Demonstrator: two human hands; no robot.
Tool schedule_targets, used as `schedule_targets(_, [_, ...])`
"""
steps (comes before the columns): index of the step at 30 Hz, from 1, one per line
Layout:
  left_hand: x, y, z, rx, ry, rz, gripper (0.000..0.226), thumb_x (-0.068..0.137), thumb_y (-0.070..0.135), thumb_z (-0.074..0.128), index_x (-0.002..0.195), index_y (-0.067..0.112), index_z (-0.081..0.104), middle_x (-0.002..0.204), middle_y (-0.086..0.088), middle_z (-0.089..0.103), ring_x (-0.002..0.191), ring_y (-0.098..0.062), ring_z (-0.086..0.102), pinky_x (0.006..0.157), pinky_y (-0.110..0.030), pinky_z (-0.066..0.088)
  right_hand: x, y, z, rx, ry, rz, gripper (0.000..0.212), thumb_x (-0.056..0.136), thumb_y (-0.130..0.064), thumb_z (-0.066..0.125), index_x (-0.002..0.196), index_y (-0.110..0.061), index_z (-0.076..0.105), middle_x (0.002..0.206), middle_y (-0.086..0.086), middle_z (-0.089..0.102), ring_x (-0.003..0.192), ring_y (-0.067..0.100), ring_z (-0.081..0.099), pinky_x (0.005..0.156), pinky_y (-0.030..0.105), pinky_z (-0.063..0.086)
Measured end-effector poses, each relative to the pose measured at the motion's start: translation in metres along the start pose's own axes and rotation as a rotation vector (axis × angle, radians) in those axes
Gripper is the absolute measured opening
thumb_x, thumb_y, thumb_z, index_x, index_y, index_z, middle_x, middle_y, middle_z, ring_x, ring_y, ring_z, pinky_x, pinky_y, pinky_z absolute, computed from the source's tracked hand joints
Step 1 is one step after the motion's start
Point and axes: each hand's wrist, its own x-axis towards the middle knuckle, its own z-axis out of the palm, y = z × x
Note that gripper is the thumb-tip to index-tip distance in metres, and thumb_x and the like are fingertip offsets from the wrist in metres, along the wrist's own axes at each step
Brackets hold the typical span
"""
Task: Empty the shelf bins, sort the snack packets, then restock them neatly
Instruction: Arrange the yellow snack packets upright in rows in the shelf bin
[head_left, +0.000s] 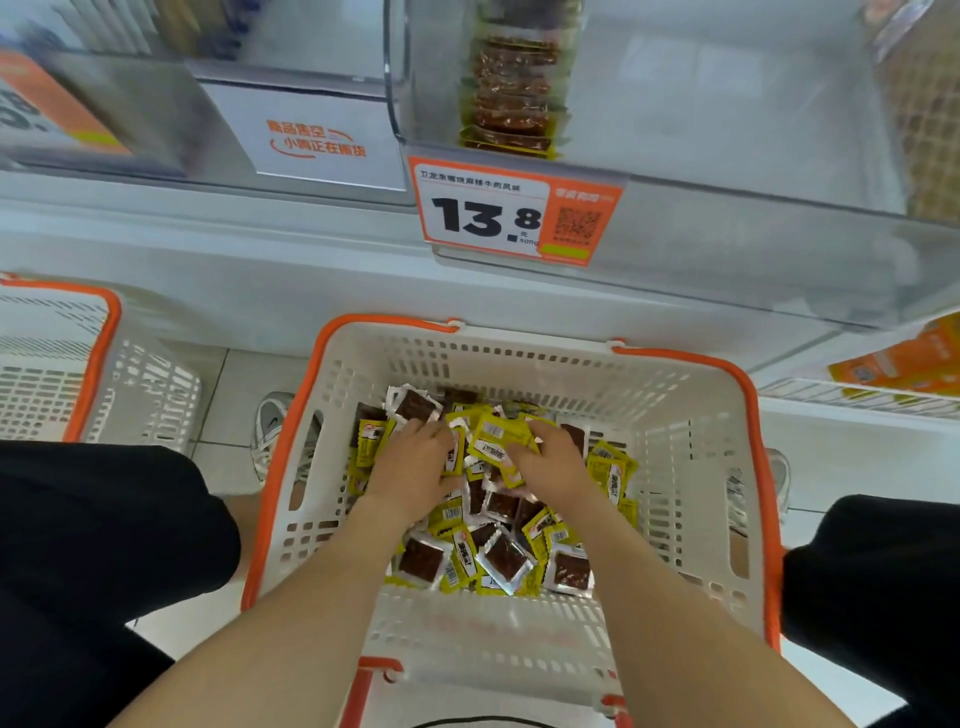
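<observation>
A white shopping basket with an orange rim (691, 431) sits on the floor between my knees. Several small yellow and clear snack packets (498, 556) lie heaped in its bottom. My left hand (413, 470) and my right hand (553, 462) are both down in the heap, fingers curled around a bunch of yellow packets (491, 439) held between them. Above, a clear shelf bin (701, 130) holds a neat row of the same packets (511, 93) at its left side, with a price tag reading 13.8 (514, 210) on its front.
A second white and orange basket (104, 374) stands on the floor to the left. A neighbouring bin carries a white sign with orange writing (317, 137). Orange boxes (904, 358) sit on a lower shelf at right. My shoes (270, 431) flank the basket.
</observation>
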Motion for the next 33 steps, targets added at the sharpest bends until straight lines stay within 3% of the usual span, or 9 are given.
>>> schedule_targets(5, [0.001,0.005,-0.005,0.046,0.034,-0.074,0.085,0.073,0.052,0.089,0.138,0.018,0.045,0.133,-0.003,0.053,0.125,-0.029,0.046,0.101,-0.039,0.042,-0.006,0.004,-0.012,0.104,-0.005,0.054,0.042,0.098,-0.019,0.059,0.138,-0.010,0.052,0.121,0.023,0.065,0.078,0.033,0.078,0.068,0.047,0.066])
schedule_targets(7, [0.002,0.006,-0.007,-0.064,0.053,-0.087,0.076,0.079,0.040,0.089,0.138,0.017,0.047,0.133,-0.004,0.050,0.123,-0.030,0.050,0.101,-0.040,0.046,-0.011,-0.003,-0.017,0.098,-0.027,0.031,0.027,0.098,-0.016,0.061,0.124,-0.017,0.057,0.105,0.017,0.066,0.080,0.032,0.077,0.074,0.048,0.065])
schedule_targets(10, [0.006,0.006,-0.017,-0.319,-0.018,-0.093,0.049,0.088,0.023,0.083,0.132,0.017,0.062,0.131,-0.006,0.056,0.118,-0.031,0.060,0.098,-0.043,0.052,-0.010,-0.017,-0.022,-0.247,-0.018,-0.150,0.047,0.092,-0.027,0.066,0.138,-0.022,0.061,0.130,0.004,0.065,0.114,0.018,0.064,0.101,0.046,0.055])
schedule_targets(14, [0.011,0.005,-0.035,-0.580,-0.116,-0.129,0.047,0.073,0.018,0.090,0.115,0.030,0.072,0.129,0.000,0.066,0.119,-0.022,0.063,0.095,-0.042,0.056,-0.009,-0.039,-0.019,-0.528,-0.113,-0.397,0.010,0.089,-0.013,0.066,0.093,-0.017,0.074,0.083,-0.002,0.070,0.080,0.020,0.062,0.072,0.038,0.050])
schedule_targets(18, [0.008,0.000,-0.049,-0.748,-0.341,-0.151,0.077,0.066,0.015,0.093,0.136,0.024,0.062,0.126,0.001,0.072,0.113,-0.017,0.070,0.092,-0.035,0.059,-0.007,-0.049,-0.014,-0.571,-0.107,-0.447,0.011,0.086,-0.015,0.071,0.092,-0.023,0.077,0.081,0.001,0.074,0.080,0.021,0.068,0.075,0.042,0.056])
schedule_targets(21, [-0.001,0.004,-0.056,-0.989,-0.377,-0.165,0.044,0.080,0.011,0.090,0.115,0.023,0.066,0.092,0.005,0.079,0.085,-0.010,0.074,0.078,-0.025,0.056,-0.008,-0.056,-0.011,-0.594,-0.129,-0.473,0.012,0.081,-0.024,0.080,0.091,-0.028,0.076,0.082,-0.005,0.074,0.080,0.015,0.068,0.074,0.041,0.056])
schedule_targets(23, [-0.005,0.007,-0.059,-1.100,-0.316,-0.193,0.027,0.085,0.019,0.087,0.107,0.018,0.071,0.095,-0.001,0.078,0.090,-0.016,0.072,0.084,-0.030,0.056,-0.009,-0.061,-0.008,-0.598,-0.112,-0.510,0.014,0.078,-0.027,0.084,0.085,-0.027,0.072,0.080,-0.005,0.070,0.078,0.015,0.065,0.071,0.041,0.053])
schedule_targets(28, [-0.008,0.006,-0.061,-1.340,-0.246,-0.356,0.019,0.085,0.014,0.079,0.098,0.013,0.065,0.093,-0.009,0.067,0.088,-0.025,0.058,0.078,-0.038,0.042,-0.012,-0.065,-0.010,-0.147,-0.008,-0.298,0.014,0.095,-0.019,0.059,0.106,-0.012,0.064,0.101,0.001,0.063,0.091,0.020,0.058,0.076,0.035,0.047])
schedule_targets(33, [-0.006,0.004,-0.057,-1.499,-0.039,-0.438,0.030,0.069,0.028,0.085,0.098,0.025,0.077,0.105,-0.003,0.076,0.102,-0.029,0.068,0.086,-0.045,0.050,-0.015,-0.062,-0.019,0.338,0.043,-0.130,0.035,0.085,-0.002,0.072,0.115,-0.015,0.059,0.107,0.021,0.071,0.085,0.031,0.071,0.078,0.048,0.060])
